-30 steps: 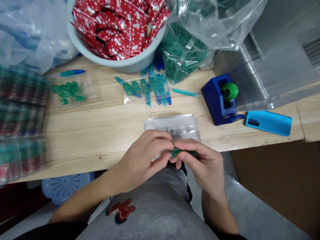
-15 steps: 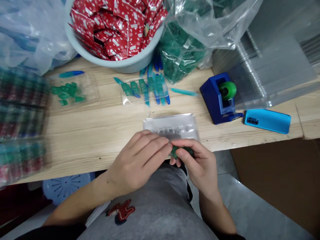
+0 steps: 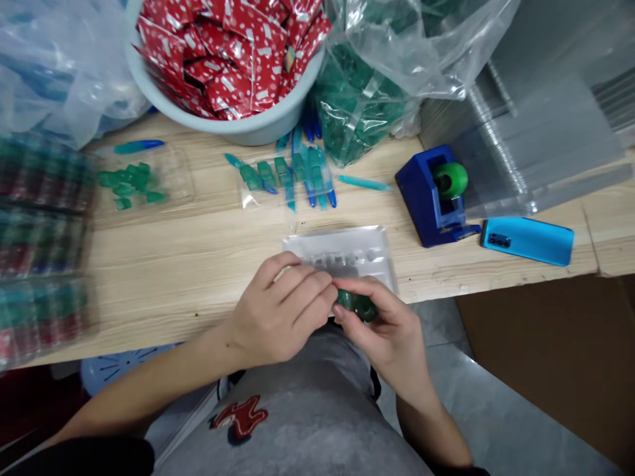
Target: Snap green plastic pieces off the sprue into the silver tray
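My right hand (image 3: 387,324) is closed around a few small green translucent plastic pieces (image 3: 364,308), which show between thumb and forefinger. Palm down, my left hand (image 3: 288,311) has its fingers curled together, with the tips meeting the right thumb and forefinger at the green pieces. Whatever the left fingertips pinch is hidden; a sliver of something pale shows near its knuckles. Both hands are over the near edge of a clear moulded plastic tray (image 3: 342,238) on the table, partly covering it.
A pale blue basin (image 3: 248,132) of red packets (image 3: 228,59) stands behind. Pens (image 3: 364,182), green pieces (image 3: 129,178), a bag of green pieces (image 3: 357,106), a tape dispenser (image 3: 429,198) and a blue phone (image 3: 528,241) surround the tray. Filled packs (image 3: 42,244) are stacked left.
My left hand has curled its fingers more and turned slightly. The right hand has shifted a little left, and more of the green pieces shows in it.
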`<state>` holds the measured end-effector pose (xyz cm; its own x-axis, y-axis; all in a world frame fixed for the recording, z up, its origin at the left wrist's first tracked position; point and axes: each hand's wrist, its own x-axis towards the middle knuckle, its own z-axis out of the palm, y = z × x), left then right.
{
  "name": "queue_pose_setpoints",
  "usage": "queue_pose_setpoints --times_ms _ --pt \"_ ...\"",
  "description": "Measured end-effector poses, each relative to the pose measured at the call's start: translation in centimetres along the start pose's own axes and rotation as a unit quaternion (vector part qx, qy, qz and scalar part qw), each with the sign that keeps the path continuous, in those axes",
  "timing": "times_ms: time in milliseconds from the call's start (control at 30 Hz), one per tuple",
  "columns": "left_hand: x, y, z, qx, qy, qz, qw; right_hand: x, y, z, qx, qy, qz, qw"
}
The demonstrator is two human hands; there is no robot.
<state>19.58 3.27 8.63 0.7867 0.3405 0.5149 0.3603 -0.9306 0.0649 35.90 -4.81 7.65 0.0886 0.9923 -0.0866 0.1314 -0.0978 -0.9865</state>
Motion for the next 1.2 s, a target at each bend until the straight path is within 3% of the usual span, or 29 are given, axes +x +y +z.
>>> queue_pose_setpoints --times_ms 100,267,433,767,867,1067,1200 --pt "-0.1 0.5 0.4 -0.091 0.006 -0.104 0.990 -0.1 -0.1 0.1 -0.001 -0.007 0.006 1.000" --pt "0.0 1.1 0.0 -0.242 -0.023 -0.258 0.935 -0.1 -0.3 0.5 0.013 -0.010 0.009 1.000" --pt "-0.2 1.3 -0.4 -0.153 -0.006 -0.215 0.965 -0.4 -0.3 0.8 -0.005 0.061 -0.001 0.998" --pt "0.2 1.8 -0.6 0.004 -0.050 -0.141 0.989 0.0 0.0 0.7 -0.189 0.045 -0.135 0.972" --pt "0.1 2.2 0.0 0.028 -0.024 -0.132 0.991 0.0 -0.1 0.7 -0.207 0.047 -0.150 0.966" --pt "-0.1 3.2 1.6 -0.043 0.083 -0.230 0.969 0.0 -1.0 0.9 -0.157 0.068 -0.090 0.981" --pt "-0.2 3.1 1.2 -0.138 0.078 -0.280 0.947 0.2 -1.3 0.9 -0.128 0.064 -0.051 0.988"
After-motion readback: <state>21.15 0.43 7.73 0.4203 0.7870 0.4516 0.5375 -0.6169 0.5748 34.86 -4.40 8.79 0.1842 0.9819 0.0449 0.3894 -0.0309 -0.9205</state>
